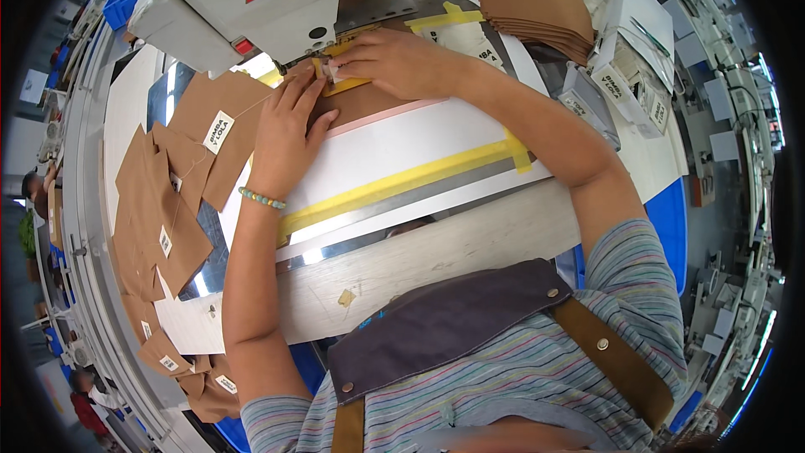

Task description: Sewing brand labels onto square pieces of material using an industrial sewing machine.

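Note:
At the needle area of a sewing machine [251,13], both my hands rest over a flat brown piece [381,109] with a pinkish near edge. My left hand [288,130] lies on its left end, fingers stretched forward and thumb apart. From the right, my right hand [411,65] reaches in, its bent fingertips closed at a small white label [329,72] beside the yellow guide [348,85]. The thumb's grip is partly hidden. My left fingertips nearly touch that label. The needle itself is not clear to see.
Brown pieces with white labels [220,132], linked by threads, spread at the left. A brown stack [532,0] lies at the back right, near a white box of labels [629,84]. Yellow tape [402,180] crosses the white work surface. Blue bins flank the table.

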The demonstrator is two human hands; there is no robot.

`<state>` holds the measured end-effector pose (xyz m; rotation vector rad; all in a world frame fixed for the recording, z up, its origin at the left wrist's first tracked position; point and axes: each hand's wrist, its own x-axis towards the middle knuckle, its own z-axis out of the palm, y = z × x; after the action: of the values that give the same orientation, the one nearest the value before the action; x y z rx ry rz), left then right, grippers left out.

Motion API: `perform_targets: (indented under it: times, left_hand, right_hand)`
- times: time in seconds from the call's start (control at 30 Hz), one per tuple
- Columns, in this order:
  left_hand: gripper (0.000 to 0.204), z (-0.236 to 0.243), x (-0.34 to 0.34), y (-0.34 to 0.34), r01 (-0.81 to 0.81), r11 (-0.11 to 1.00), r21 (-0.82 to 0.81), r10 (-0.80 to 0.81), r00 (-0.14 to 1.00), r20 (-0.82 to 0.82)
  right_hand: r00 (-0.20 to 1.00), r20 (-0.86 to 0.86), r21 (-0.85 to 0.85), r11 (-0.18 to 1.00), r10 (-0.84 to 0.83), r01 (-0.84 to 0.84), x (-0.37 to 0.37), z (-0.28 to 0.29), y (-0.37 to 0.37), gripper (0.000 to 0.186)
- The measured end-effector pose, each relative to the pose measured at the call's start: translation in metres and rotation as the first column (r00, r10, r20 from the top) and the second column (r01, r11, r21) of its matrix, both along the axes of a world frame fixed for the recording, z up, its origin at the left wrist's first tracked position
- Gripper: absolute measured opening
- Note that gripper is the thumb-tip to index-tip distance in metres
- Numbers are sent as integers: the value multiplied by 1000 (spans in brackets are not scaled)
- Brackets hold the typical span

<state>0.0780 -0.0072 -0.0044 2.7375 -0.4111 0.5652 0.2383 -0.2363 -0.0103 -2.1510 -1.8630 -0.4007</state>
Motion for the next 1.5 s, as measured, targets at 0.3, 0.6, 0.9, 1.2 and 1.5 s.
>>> perform_targets:
  times: [0.3, 0.6, 0.9, 1.2, 1.5]
  left_hand:
    - [51, 0, 1, -1, 13, 1000, -2, -13, 1000, -7]
    - [49, 4, -2, 3, 12, 998, 54, -13, 1000, 13]
    - [25, 60, -33, -73, 346, 931, -117, -315, 922, 223]
    - [31, 115, -123, -161, 776, 319, -544, -867, 470, 163]
    - [53, 134, -147, -201, 766, 27, -642, -955, 210, 210]
  right_hand:
    - [997, 65, 85, 996, 31, -36, 2, -8, -1, 40]
    - [999, -38, -8, 1000, -22, 21, 7, 0, -3, 46]
    - [977, -195, 6, 997, 81, -81, 20, -4, -9, 49]
    - [976, -175, 41, 992, 126, -121, 13, 10, -2, 41]
    - [972, -220, -4, 996, 88, -91, 14, 14, -1, 40]
